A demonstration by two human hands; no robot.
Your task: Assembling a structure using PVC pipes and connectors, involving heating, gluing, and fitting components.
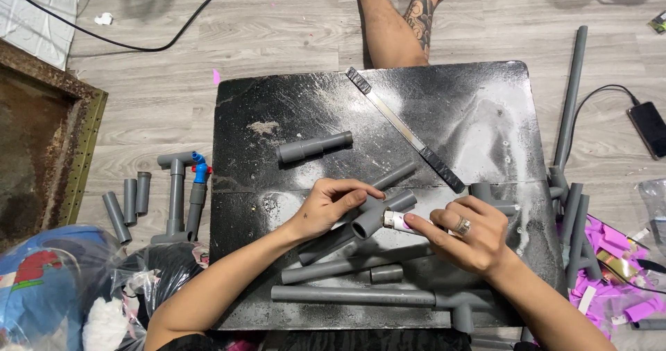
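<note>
My left hand (329, 204) grips a grey pipe with a socket fitting (378, 216), held over a black, scuffed board (277, 115). My right hand (466, 233), a ring on one finger, holds a small white and pink tube (402, 221) with its tip at the fitting's open end. Beneath the hands lie several more grey pipes; one long pipe with a tee (361, 295) rests along the board's near edge. A short coupling (386, 273) sits just under the held pipe. Another pipe with a socket (313, 147) lies alone higher on the board.
A hacksaw blade (406, 130) lies diagonally on the board. A grey pipe assembly with a blue valve (186, 195) and short pipe offcuts (128, 202) lie on the wood floor at left. Long pipes (570, 108), pink scraps and a phone (649, 127) are at right. Another person's bare legs (399, 21) are beyond the board.
</note>
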